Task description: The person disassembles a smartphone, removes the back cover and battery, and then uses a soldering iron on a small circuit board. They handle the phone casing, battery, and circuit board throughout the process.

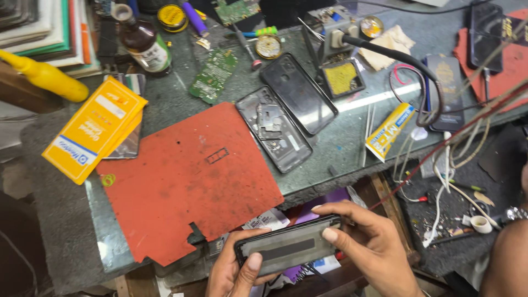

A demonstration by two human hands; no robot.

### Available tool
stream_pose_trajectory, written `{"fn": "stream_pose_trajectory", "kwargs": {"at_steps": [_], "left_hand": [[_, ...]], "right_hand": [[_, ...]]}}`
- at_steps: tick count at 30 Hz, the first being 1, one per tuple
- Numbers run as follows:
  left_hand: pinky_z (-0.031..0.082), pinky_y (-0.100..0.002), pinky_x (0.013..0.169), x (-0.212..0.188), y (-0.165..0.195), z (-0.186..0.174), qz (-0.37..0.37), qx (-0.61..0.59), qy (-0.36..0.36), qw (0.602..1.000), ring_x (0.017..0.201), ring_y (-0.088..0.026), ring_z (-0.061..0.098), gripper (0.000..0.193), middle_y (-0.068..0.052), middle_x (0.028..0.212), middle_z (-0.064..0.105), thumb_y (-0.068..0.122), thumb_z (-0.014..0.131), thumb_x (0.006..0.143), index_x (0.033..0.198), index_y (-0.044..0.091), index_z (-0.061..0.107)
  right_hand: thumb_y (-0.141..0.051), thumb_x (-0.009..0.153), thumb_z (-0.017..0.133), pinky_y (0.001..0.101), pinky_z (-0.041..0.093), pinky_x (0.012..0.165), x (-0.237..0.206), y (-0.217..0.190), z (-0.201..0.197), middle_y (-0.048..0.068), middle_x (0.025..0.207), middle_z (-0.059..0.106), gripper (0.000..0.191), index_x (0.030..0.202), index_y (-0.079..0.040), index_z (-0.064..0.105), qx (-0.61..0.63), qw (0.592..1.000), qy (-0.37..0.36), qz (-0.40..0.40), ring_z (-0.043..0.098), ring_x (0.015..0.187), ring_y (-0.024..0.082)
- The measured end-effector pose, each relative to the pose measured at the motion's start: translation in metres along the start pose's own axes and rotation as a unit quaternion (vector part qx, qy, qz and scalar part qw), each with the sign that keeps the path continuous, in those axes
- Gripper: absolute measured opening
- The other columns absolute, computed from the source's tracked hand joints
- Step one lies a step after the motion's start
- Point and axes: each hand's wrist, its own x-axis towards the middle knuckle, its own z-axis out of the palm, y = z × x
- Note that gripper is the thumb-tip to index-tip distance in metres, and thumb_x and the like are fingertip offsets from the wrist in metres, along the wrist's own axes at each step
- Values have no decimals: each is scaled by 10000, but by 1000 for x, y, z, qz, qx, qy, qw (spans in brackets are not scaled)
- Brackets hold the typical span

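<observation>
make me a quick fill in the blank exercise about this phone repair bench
1. Both hands, the left hand and the right hand, hold a dark ____ below the bench edge.
2. The large mat lying on the bench is ____ in colour.
3. The brown glass bottle stands near the ____ far corner of the bench.
4. The green circuit board lies ____ the mat, not on it.

Missing words: phone; red; left; beyond
</observation>
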Motion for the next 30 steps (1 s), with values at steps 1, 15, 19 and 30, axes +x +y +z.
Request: {"fn": "stream_pose_trajectory", "kwargs": {"at_steps": [1, 15, 19, 30], "left_hand": [[632, -484, 886, -1, -4, -1, 11, 10, 4, 1000, 1154, -308, 745, 506, -184, 1229, 700, 336, 587, 931, 1350, 53, 576], [594, -392, 938, -11, 38, 23, 222, 226, 25, 948, 1044, -246, 805, 252, -166, 1043, 832, 127, 803, 833, 1048, 16, 734], [629, -310, 745, -9, 50, 36, 241, 324, 69, 912, 883, -154, 818, 198, -78, 906, 821, 105, 839, 793, 987, 78, 811], [592, -241, 628, -7, 46, 48, 426, 325, 151, 831, 750, -124, 717, 285, -38, 803, 710, -101, 789, 727, 964, 54, 759]], "right_hand": [[-16, 883, 780, 250, 459, 610, -1, 3, 0, 58, 927, 644, 315, 1197, 8, 766, 24, 1000, -2, -9, 575, 725, 101], [133, 806, 717, 265, 492, 746, -4, 13, 13, 86, 899, 675, 194, 976, 48, 758, 71, 985, 27, -155, 629, 848, 139], [140, 783, 708, 267, 541, 784, -11, 6, 19, 95, 916, 738, 225, 968, 20, 755, -1, 974, 42, -223, 702, 865, 157], [85, 840, 726, 261, 553, 747, -7, -18, 32, 66, 893, 714, 204, 1015, -18, 726, -93, 925, 67, -363, 699, 819, 147]]}}
